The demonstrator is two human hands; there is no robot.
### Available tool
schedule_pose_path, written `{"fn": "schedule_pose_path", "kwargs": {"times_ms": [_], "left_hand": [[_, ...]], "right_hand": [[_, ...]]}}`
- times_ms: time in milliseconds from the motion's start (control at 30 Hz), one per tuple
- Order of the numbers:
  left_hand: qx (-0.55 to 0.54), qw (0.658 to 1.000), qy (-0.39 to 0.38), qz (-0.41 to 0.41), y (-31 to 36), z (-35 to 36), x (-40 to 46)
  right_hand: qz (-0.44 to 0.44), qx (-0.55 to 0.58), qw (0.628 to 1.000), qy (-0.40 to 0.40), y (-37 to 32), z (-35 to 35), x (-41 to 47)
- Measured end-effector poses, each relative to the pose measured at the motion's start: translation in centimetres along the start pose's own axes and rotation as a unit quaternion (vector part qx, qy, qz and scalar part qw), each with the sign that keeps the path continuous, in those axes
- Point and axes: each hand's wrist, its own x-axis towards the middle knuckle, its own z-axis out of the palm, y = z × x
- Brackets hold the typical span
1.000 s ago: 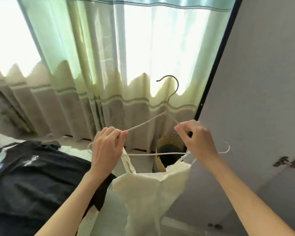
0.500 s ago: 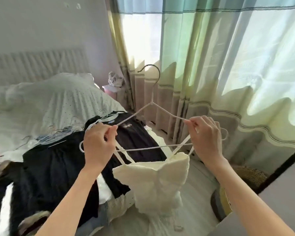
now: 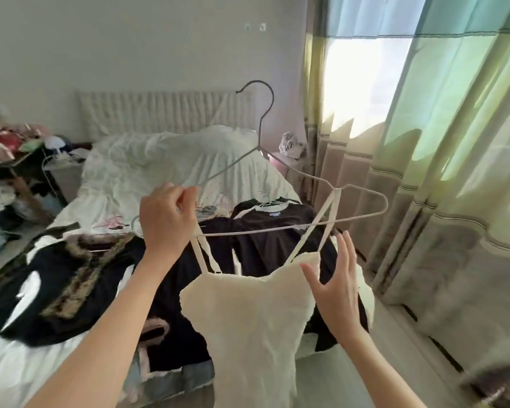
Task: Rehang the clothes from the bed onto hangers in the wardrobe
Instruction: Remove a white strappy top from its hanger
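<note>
Head view, left hand (image 3: 167,219) pinches white wire hanger (image 3: 292,228) carrying cream camisole (image 3: 256,316), right hand (image 3: 334,287) spread, fingers straight beside strap, dark clothes (image 3: 265,240) on bed (image 3: 171,169).

— We record strong daylight entering through the curtain (image 3: 424,136) at right; its upper panels glare close to white.

— We confirm. The wall (image 3: 130,39) reads evenly lit and soft. We note wide-angle bending at the frame edges and motion blur in the lower right corner.
</note>
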Motion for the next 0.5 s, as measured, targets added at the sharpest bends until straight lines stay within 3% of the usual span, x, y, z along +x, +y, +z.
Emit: {"fn": "schedule_pose_path", "kwargs": {"times_ms": [67, 200, 333, 500], "left_hand": [[-0.004, 1.000, 0.013, -0.020, -1.0, -0.6, 0.6], [-0.003, 0.999, 0.035, -0.042, -2.7, -1.8, 2.4], [0.021, 0.997, 0.056, -0.043, -5.1, -2.7, 4.3], [0.060, 0.993, 0.089, -0.053, -8.4, -2.7, 6.2]], "right_hand": [[0.060, 0.047, 0.994, -0.080, 0.8, 2.2, -0.2], [0.185, 0.157, 0.936, -0.256, 2.0, 6.3, 0.5], [0.229, 0.246, 0.914, -0.225, 1.1, 9.0, 0.7], [0.212, 0.252, 0.918, -0.223, -2.5, 11.3, 2.7]]}}
